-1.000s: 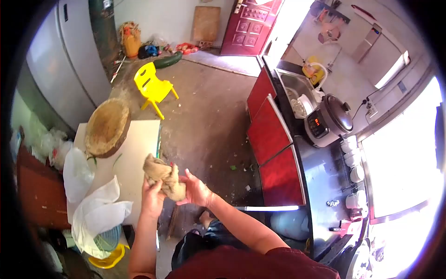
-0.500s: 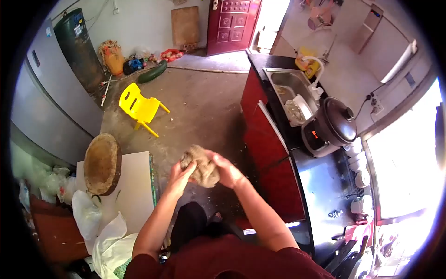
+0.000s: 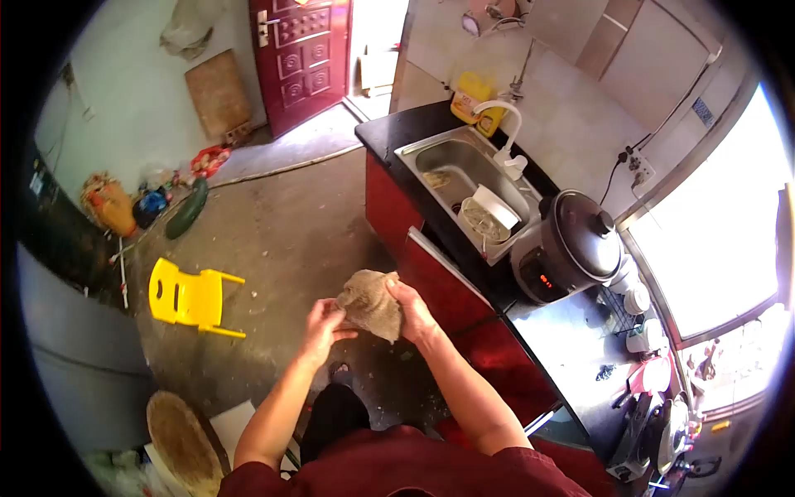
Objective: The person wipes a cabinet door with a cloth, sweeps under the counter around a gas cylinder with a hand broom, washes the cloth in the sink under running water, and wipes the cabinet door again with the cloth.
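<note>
A crumpled tan-brown cloth [image 3: 372, 305] is held up in front of my body, above the floor. My right hand [image 3: 411, 312] grips its right edge, thumb on top. On the cloth's left side is my left hand [image 3: 324, 328], with its fingers bent and somewhat apart and its thumb and fingertips at the cloth's edge. Part of the fingers of my right hand is hidden behind the cloth.
A steel sink [image 3: 451, 170] with a white faucet [image 3: 512, 141] and dishes is at the right, beside a dark cooker [image 3: 570, 247] on the black counter [image 3: 571, 340]. A yellow chair [image 3: 189, 296] stands left; a round wooden board [image 3: 184, 443] lies lower left. A red door [image 3: 302, 62] is open.
The view has turned right toward the sink, and the white table has slid to the lower left. The cloth has changed shape in my hands, hanging more spread from my right hand.
</note>
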{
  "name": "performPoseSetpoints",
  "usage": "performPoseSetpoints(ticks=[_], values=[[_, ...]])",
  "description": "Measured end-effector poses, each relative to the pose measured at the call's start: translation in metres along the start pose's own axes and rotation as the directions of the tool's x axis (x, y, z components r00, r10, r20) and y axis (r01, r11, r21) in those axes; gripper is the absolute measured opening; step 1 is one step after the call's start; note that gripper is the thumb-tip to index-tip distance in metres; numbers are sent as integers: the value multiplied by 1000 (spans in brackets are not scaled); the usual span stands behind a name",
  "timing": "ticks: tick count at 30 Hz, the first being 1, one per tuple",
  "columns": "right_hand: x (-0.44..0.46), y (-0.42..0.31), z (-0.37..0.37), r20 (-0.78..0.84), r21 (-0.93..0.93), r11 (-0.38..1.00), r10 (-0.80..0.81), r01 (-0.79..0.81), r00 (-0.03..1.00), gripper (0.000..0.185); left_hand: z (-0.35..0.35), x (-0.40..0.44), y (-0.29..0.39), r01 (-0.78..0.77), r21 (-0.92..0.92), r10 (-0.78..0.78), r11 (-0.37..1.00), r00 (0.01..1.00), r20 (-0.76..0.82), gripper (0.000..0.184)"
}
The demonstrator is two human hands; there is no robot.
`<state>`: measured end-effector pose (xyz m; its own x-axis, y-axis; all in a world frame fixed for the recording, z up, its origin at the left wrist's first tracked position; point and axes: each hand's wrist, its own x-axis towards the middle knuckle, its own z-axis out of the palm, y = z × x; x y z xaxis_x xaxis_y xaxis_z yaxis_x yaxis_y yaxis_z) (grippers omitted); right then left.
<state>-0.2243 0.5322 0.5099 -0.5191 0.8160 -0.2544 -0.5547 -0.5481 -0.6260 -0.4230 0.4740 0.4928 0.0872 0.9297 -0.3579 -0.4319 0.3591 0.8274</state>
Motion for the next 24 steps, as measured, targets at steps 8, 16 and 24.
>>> performPoseSetpoints(ticks=[8, 16, 24], values=[[104, -54, 42, -146, 109, 994, -5, 21, 989, 49, 11, 125, 102, 156, -159, -79, 975, 908, 410, 62], [177, -153, -54, -352, -375, 897, -370, 233, 859, 26, 93, 266, 109, 35, 49, -51, 998, 924, 379, 36], [261, -282, -195, -595, -564, 819, -493, 107, 635, 24, 166, 429, 119, 119, -66, -103, 991, 973, 206, 36]])
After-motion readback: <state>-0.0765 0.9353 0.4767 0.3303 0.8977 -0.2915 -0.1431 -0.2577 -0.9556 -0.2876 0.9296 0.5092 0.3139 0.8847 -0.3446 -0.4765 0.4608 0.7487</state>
